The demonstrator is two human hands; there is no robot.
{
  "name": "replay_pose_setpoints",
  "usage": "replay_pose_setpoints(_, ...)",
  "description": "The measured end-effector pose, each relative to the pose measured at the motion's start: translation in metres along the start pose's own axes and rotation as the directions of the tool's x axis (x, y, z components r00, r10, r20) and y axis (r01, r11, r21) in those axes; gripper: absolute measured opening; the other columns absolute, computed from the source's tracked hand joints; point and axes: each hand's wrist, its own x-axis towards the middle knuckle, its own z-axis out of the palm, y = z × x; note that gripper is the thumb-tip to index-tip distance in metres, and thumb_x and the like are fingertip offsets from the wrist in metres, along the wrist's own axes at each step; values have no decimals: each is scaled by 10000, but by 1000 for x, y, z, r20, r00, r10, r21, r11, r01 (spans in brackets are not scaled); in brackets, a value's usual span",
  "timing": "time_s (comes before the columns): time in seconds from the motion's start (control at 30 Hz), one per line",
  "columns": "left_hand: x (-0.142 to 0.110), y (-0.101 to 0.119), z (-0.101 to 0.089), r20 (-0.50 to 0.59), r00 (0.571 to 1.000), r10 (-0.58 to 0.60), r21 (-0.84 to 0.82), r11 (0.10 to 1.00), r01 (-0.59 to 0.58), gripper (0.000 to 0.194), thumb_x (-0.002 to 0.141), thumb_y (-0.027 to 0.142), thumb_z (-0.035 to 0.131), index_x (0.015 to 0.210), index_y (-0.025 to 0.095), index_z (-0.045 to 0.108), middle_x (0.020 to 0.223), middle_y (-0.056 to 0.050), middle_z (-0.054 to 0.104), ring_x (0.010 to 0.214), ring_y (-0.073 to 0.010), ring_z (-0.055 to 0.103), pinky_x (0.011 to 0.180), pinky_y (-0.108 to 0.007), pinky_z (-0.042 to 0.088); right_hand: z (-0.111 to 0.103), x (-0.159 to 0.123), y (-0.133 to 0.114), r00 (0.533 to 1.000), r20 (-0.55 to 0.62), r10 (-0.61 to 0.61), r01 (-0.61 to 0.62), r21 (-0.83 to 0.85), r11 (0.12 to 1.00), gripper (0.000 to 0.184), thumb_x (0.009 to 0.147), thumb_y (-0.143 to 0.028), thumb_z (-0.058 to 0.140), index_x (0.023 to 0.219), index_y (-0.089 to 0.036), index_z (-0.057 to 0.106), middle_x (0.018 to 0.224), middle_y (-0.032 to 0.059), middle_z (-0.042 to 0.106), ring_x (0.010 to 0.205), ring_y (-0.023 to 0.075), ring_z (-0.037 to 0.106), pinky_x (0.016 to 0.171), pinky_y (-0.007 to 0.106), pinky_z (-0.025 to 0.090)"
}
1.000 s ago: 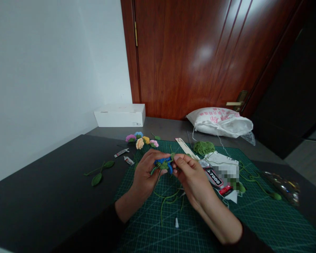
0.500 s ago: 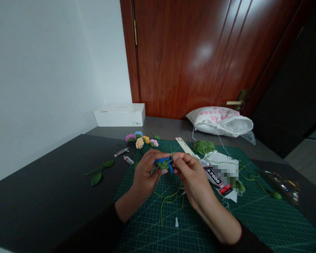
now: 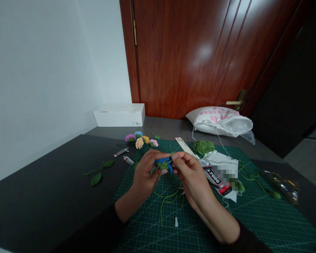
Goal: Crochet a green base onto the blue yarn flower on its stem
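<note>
1. Biggest thing on show: the brown door (image 3: 179,63), closing off the far side behind the dark counter (image 3: 68,168).
2. On the counter, the green cutting mat (image 3: 205,232) sits right under the work, presumably to protect the surface.
3. At the back, a white bag (image 3: 213,121) slumps on the right and a white box (image 3: 118,116) lies left, both well apart from the action.
4. Here are the hands! The left hand (image 3: 144,172) has its fingers curled and clamped on a blue flower, bracing it, I'd judge; the right hand (image 3: 192,175) meets it, thumb and forefinger pinched together.
5. Crowding that right hand: a paper sheet (image 3: 217,158), a glue packet (image 3: 213,176) and, farther back, a green yarn bundle (image 3: 204,147).
6. Centre stage, the blue flower (image 3: 161,161) hangs above the mat between both hands, green middle exposed, petals partly blocked by fingers.
7. Beyond, a cluster of colourful flowers (image 3: 139,143); nearer, two small tubes (image 3: 128,160), out of the way.
8. Down front, a white cap (image 3: 176,222), standing alone.
9. Tiniest: a green bit (image 3: 171,154) in the right pinch; strand or leaf, it's too small to tell.
</note>
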Motion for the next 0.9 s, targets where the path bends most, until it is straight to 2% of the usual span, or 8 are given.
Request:
replay_pose_setpoints(0.4, 1, 3, -1, 2, 1000, -18, -15, 1000, 18, 284, 854, 322, 717, 1128, 254, 695, 1001, -60, 637, 937, -224, 607, 836, -346, 485, -2, 1, -1, 996, 44, -74, 77, -73, 994, 286, 741, -426, 790, 738, -198, 618, 636, -34, 543, 588, 121, 473, 575, 255, 379)
replay_pose_setpoints(0.63, 0, 0, 0, 8, 999, -31, -45, 999, 31, 299, 850, 330, 723, 1140, 267, 688, 1019, -57, 628, 961, -226, 608, 847, -351, 483, -2, 1, -3, 983, 64, -174, 182, -152, 971, 236, 787, -386, 755, 749, -199, 616, 643, -34, 555, 570, 117, 487, 565, 254, 389)
replay_pose_setpoints(0.9, 0, 0, 0, 16, 999, -50, -71, 996, 51, 304, 842, 325, 732, 1134, 252, 694, 1014, -64, 625, 945, -220, 611, 820, -332, 496, -2, 1, -3, 981, 56, -187, 194, -170, 966, 233, 791, -387, 745, 753, -203, 609, 635, -37, 550, 564, 121, 492, 556, 256, 393)
